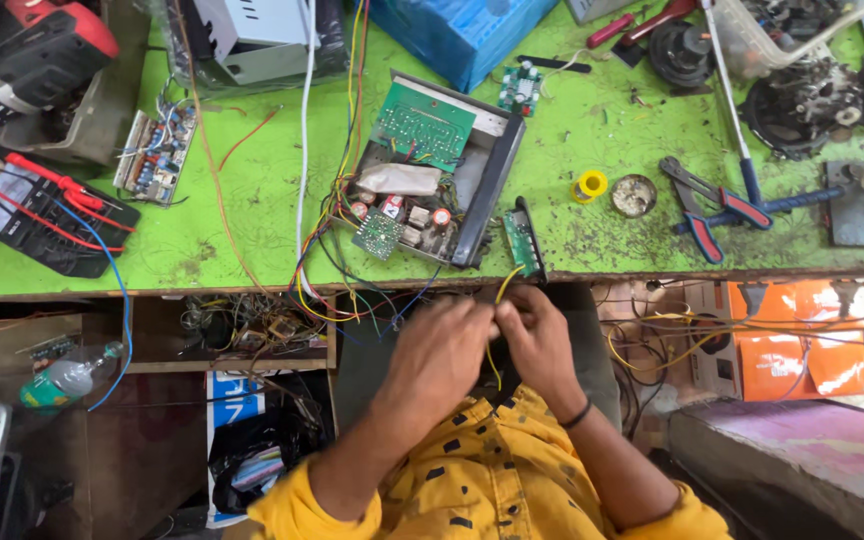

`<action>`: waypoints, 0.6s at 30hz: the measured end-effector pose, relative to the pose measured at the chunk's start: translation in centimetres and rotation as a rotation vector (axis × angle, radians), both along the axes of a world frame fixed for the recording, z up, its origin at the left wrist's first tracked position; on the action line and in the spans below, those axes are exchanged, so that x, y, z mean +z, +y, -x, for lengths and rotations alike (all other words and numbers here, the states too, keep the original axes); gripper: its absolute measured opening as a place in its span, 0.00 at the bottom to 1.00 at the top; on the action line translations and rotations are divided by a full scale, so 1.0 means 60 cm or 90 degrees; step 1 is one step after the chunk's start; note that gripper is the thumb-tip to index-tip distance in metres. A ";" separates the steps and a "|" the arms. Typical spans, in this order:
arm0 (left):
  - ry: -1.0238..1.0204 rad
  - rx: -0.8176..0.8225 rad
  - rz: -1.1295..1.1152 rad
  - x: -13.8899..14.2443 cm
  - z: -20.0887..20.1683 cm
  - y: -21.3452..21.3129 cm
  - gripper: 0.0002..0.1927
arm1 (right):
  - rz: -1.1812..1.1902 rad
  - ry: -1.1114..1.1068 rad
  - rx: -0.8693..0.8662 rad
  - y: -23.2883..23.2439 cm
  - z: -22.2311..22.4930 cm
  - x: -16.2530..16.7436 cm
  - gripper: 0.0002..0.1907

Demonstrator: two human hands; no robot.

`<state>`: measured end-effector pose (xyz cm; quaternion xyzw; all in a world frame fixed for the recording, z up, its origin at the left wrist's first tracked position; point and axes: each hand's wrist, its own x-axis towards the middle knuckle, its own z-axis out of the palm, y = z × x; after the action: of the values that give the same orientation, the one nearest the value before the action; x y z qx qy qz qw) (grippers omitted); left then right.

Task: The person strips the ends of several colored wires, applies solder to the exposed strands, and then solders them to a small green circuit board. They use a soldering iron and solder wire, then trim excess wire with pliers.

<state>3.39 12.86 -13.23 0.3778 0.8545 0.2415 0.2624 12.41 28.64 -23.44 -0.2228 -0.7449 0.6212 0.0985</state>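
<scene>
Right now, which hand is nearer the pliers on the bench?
Right. The right hand is below the bench edge, down-left of the pliers; the left hand sits beyond it, farther left. Both pinch the yellow wire.

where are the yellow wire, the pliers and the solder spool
yellow wire [493, 367]: head view, on the strand hanging below the hands
pliers [700, 196]: head view, at the pivot above the red and blue grips
solder spool [590, 185]: head view, on its yellow rim

The green worktop [592, 130] is looking matt, scuffed and grimy. The yellow wire [493, 362] is showing glossy plastic insulation. The pliers [712, 205] are showing dull metal jaws and smooth rubbery grips. The yellow sleeves [492, 480] are looking like soft cloth.
</scene>
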 end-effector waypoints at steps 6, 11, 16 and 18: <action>0.426 -0.220 -0.342 0.014 0.121 0.149 0.20 | 0.538 0.008 -0.039 -0.007 0.009 -0.006 0.15; 0.197 -0.415 0.111 -0.013 0.145 0.222 0.10 | 0.347 0.076 -0.069 0.035 -0.022 0.017 0.07; 0.115 -0.340 -0.063 0.019 0.184 0.220 0.10 | 0.140 0.145 0.010 0.119 0.007 0.073 0.09; 0.074 -0.283 -0.144 0.016 0.203 0.207 0.10 | 0.074 0.168 0.052 0.133 0.028 0.102 0.10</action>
<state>-8.79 25.30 -12.25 0.5964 0.7318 0.2497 0.2156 10.74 36.64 -17.34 -0.1141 -0.6969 0.6904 0.1572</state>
